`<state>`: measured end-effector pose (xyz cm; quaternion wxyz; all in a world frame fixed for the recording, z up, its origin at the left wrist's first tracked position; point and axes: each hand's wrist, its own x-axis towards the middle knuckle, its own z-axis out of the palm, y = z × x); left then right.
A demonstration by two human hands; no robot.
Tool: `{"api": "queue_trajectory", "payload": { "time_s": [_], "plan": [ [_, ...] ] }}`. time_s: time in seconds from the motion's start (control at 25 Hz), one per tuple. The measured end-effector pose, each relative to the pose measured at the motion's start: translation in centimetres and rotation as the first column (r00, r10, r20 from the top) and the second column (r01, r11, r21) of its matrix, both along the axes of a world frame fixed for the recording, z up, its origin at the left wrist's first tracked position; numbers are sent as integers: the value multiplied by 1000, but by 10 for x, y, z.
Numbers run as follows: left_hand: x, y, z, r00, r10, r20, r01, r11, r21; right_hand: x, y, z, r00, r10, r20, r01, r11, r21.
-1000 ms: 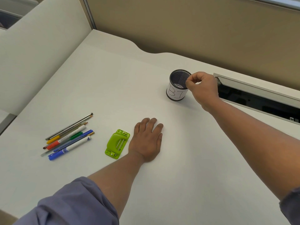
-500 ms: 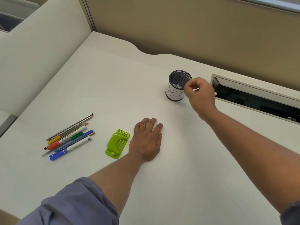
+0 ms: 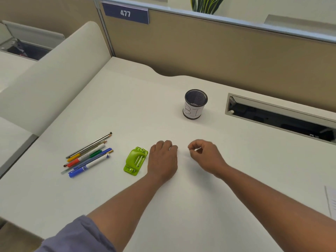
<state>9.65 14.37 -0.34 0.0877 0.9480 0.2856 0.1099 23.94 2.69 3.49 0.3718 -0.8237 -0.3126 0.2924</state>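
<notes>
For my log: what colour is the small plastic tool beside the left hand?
The tool is lime green, clearest in the head view.

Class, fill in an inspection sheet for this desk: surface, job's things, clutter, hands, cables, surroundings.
Surface: white desk, smooth.
Job's things: mesh cup upright, labelled, apart from both hands; green tool lies beside the left hand.
Clutter: pens bunched at left; paper at right edge.
Hands: left hand palm down on desk; right hand curled, thumb to forefinger, nothing seen in it.
Cables: nothing seen; slot dark inside.
Surroundings: partition, sign 477, plant.
</notes>
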Motion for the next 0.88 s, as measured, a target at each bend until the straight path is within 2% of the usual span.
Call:
{"api": "queue_trajectory", "payload": {
  "time_s": [0.12,0.2,0.32,0.44,0.56,0.72,0.88],
  "plan": [
    [-26,-8,10,986,93,135,-92,996,-17,-22,-3,-5,997,74,-22,-75,996,-39],
    [-48,-6,13,956,208,209,-194,977,-89,-37,3,-8,992,121,-46,-124,990,-62],
    [-81,1,11,892,405,200,-350,900,-262,-59,16,-12,984,172,-47,-175,982,-72],
    [-102,11,6,836,526,158,-423,800,-425,-77,31,-14,974,225,-9,-225,972,-72],
    [-114,20,2,815,572,91,-451,725,-521,-89,50,-13,953,301,32,-297,950,-93],
    [-122,29,0,827,556,89,-424,718,-552,-104,69,-13,925,375,64,-364,922,-134],
    [-125,35,6,836,541,96,-388,705,-594,-112,68,-16,928,367,72,-359,928,-102]
  ]
}}
